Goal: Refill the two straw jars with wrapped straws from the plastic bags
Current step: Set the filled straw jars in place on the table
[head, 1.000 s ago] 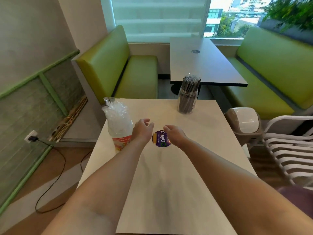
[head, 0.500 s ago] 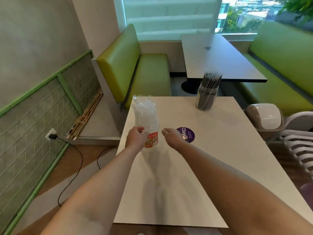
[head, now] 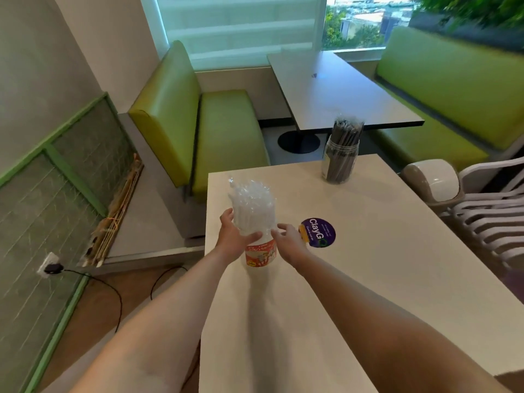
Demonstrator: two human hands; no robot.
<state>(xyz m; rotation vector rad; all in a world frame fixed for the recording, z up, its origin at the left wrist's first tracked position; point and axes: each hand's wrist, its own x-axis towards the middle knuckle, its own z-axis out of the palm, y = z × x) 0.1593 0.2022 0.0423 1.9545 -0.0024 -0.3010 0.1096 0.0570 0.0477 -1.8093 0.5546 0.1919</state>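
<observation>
On the pale table [head: 368,279], left hand [head: 231,239] fingers wrap the straw bag [head: 253,214]; right hand [head: 289,242] fingers, half-curled, touch it.

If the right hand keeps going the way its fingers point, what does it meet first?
Most likely the bag of clear straws: the right hand points left toward it, fingertips almost touching, opposite the left hand gripping it.

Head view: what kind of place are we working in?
Likely a cafe or fast-food dining area: green booth benches flank a pedestal table, a jar of wrapped straws stands nearby, white chairs are stacked.
</observation>
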